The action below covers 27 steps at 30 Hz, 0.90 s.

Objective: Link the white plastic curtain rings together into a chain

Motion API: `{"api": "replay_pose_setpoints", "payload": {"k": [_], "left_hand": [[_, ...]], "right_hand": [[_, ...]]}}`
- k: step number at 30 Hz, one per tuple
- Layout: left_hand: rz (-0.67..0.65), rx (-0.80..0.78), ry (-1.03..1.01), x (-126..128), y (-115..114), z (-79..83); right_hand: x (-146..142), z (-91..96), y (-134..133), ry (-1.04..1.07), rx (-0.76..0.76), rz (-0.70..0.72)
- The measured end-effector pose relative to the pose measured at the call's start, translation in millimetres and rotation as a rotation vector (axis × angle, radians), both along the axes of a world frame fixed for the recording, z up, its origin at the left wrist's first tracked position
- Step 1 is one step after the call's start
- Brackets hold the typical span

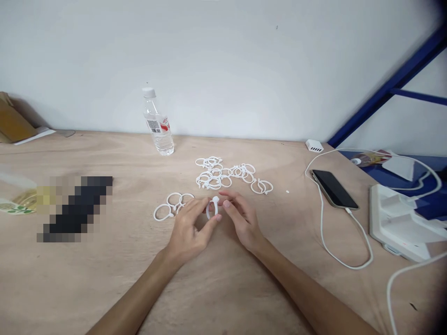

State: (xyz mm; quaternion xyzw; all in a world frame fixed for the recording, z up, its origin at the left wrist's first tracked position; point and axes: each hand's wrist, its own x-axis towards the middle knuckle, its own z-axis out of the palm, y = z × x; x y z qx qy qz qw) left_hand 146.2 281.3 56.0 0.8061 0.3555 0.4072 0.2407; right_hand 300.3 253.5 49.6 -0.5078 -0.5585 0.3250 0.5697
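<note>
My left hand (191, 227) pinches a white plastic ring (208, 210) between its thumb and fingers, just above the table. The ring stands on edge, with a small knob at its top. My right hand (244, 221) is close on the other side, thumb and fingers apart; whether a fingertip touches the ring is unclear. Several similar rings (162, 212) lie flat beside my left hand, partly hidden by it. Beyond both hands is a loose pile of white rings (213, 179), some overlapping, with a few more rings (261, 187) at its right end.
A water bottle (159, 128) stands near the wall. Rightward lie a phone (334, 188) on a white cable, a small white box (314, 145) and a white plastic device (401, 223). A dark, pixelated object (78, 211) lies on the left of the wooden table (104, 274).
</note>
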Motion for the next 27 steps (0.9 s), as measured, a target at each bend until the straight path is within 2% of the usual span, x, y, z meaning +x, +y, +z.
{"api": "replay_pose_setpoints", "payload": {"k": [3,6,13,16,19,21,23,27], "left_hand": [[-0.057,0.098,0.065,0,0,-3.8],[-0.060,0.131,0.105,1,0,-5.6],[-0.064,-0.015,0.137,1,0,-2.3],[0.036,0.065,0.175,-3,4,-4.7],[0.169,0.173,0.286,-7,9,-7.0],[0.230,0.194,0.370,-9,10,-7.0],[0.245,0.192,0.418,-9,10,-5.8],[0.218,0.203,0.400,-7,7,-3.8]], "right_hand": [[1,4.2,3,0.064,-0.029,0.039],[-1,7.4,5,0.096,-0.048,0.098],[-4,2.4,7,0.086,-0.161,0.058],[1,-1.1,10,-0.112,-0.093,-0.001],[9,-5.8,13,-0.476,0.021,-0.147],[13,-9.2,15,-0.685,-0.001,-0.193],[13,-11.9,17,-0.827,-0.070,-0.178],[10,-13.8,18,-0.915,-0.101,-0.147]]}}
